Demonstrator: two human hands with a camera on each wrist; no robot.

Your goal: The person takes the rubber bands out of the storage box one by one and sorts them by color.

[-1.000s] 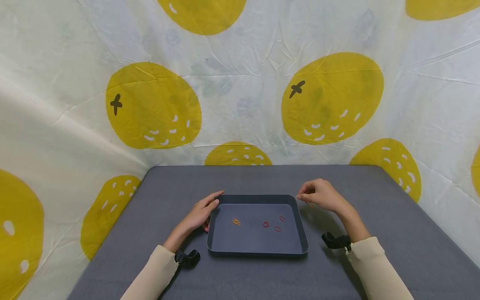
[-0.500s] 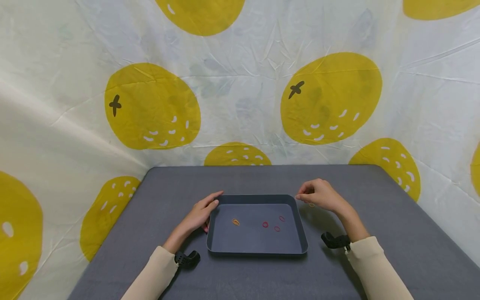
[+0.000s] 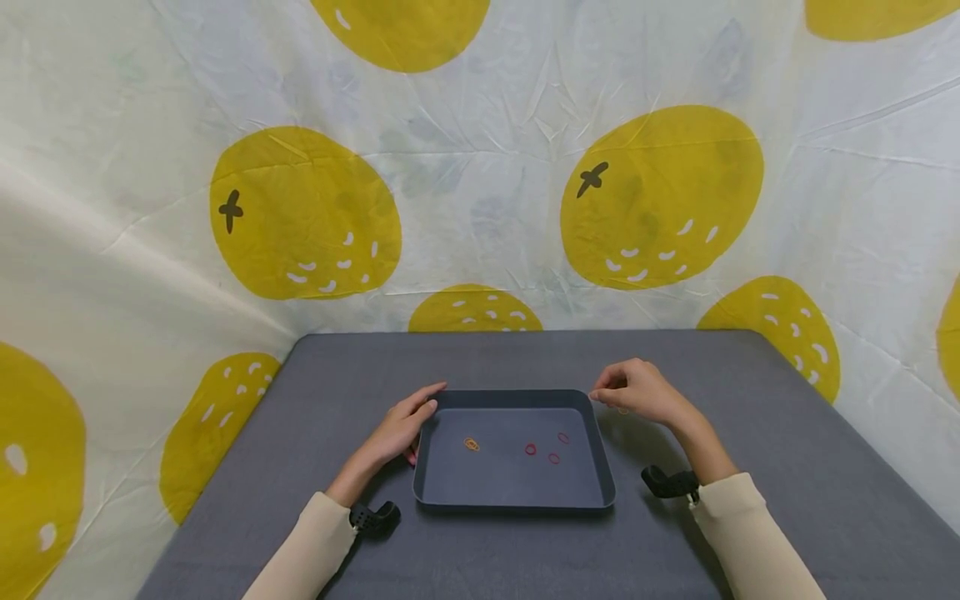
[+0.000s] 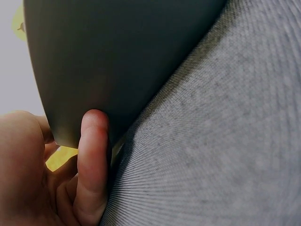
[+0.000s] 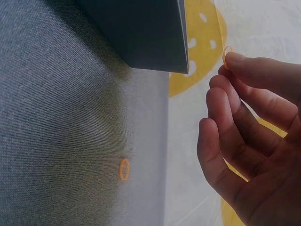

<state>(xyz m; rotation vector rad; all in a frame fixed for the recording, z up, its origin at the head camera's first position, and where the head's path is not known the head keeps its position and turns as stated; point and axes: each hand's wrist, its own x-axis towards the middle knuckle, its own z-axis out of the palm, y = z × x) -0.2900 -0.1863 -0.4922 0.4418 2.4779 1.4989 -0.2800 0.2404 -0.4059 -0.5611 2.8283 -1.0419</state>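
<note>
A dark grey rectangular tray [image 3: 517, 487] lies on the table, its left back corner gripped by my left hand [image 3: 399, 427]. The thumb lies over the rim, and in the left wrist view one finger [image 4: 94, 160] presses the outer wall of the tray [image 4: 117, 52]. Just off the right back corner, my right hand [image 3: 645, 392] pinches a small orange rubber band [image 5: 227, 56] between thumb and forefinger. Below that hand another orange rubber band [image 5: 124, 169] lies on the table. Inside the tray are orange bands [image 3: 471, 444] at the left and red bands [image 3: 531, 449] at the right.
Grey cloth covers the table [image 3: 480, 558]. A white curtain [image 3: 480, 208] printed with yellow fruit hangs behind it and along both sides. Each wrist wears a black camera mount, such as the right one [image 3: 670, 482].
My right hand has shifted very slightly left and covers more of the orange band on the table. The left hand and the tray have stayed put.
</note>
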